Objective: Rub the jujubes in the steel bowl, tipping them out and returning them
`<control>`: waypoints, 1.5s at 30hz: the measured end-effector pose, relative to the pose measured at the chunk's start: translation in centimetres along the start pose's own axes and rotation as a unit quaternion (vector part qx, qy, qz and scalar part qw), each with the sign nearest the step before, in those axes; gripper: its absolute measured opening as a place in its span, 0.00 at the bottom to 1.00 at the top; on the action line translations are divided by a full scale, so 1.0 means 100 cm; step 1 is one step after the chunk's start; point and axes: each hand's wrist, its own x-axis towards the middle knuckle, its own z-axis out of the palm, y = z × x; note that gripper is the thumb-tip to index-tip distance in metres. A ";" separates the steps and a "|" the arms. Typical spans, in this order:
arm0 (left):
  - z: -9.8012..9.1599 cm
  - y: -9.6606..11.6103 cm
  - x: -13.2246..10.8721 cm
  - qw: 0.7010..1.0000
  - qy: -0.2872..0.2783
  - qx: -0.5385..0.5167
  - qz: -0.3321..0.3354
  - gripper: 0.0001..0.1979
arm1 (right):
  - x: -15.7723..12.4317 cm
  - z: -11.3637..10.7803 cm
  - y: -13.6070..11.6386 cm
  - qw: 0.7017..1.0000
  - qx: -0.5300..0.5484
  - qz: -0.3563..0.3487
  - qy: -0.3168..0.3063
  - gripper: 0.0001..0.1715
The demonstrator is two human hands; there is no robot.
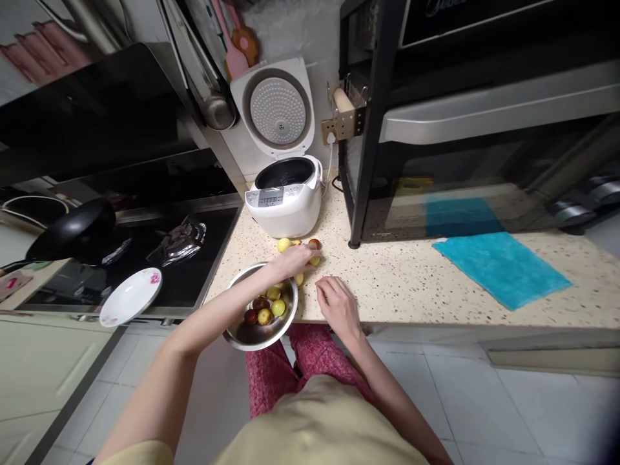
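My left hand [296,260] reaches over the steel bowl [289,314] to the fruits on the counter. Its fingers curl down at a yellow-green fruit [314,261], with a red-brown fruit [314,243] just behind them; whether they grip one is not clear. A yellow fruit [283,245] lies left of that hand, and another [299,279] sits by the bowl's right rim. Several green, yellow and dark red fruits [265,316] rest inside the bowl. My right hand [336,303] is at the counter's front edge, its fingers bent together, their tips partly hidden.
Behind the fruits stands a white rice cooker [285,210] with its lid up. At left are a stove [181,242], a black wok [77,229] and a white plate [130,297]. A blue cloth [508,268] lies at right before an oven [460,174].
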 end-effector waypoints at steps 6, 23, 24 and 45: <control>-0.029 0.015 -0.046 0.989 0.117 -0.084 -0.029 0.13 | 0.000 -0.002 0.001 1.000 0.004 -0.004 -0.005 0.12; 0.002 0.017 -0.197 0.950 0.098 -0.044 -0.295 0.17 | -0.002 0.001 0.006 0.999 0.023 -0.018 -0.026 0.12; 0.003 0.018 -0.198 0.949 0.096 -0.042 -0.296 0.17 | -0.002 0.001 0.005 0.999 0.022 -0.017 -0.027 0.12; -0.019 0.034 -0.121 0.982 0.147 -0.017 -0.116 0.21 | -0.001 -0.001 -0.003 0.999 0.002 -0.006 -0.032 0.14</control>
